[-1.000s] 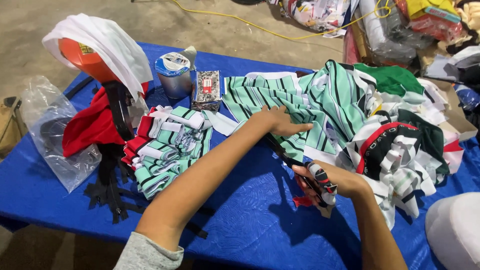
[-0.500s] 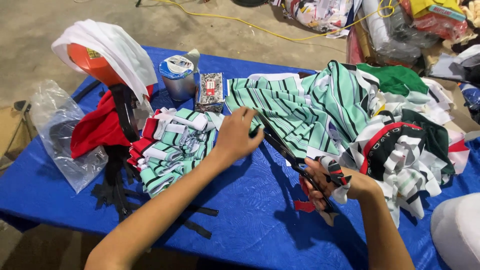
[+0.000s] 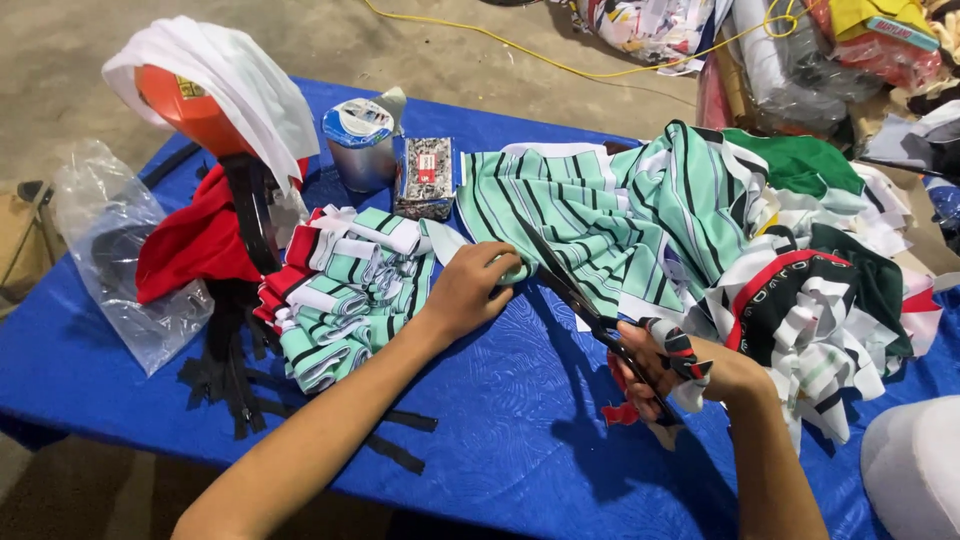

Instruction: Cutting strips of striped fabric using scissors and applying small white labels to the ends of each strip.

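Gripping scissors in the right hand, left hand pinching the striped cloth (keep it taut, I'd say) for a straight cut.

Bare blue table lies open along its near edge, between the left hand and right hand. A stack of folded striped pieces blocks the left side; heaped striped fabric fills the far right. A tin and small packet stand at the far edge.
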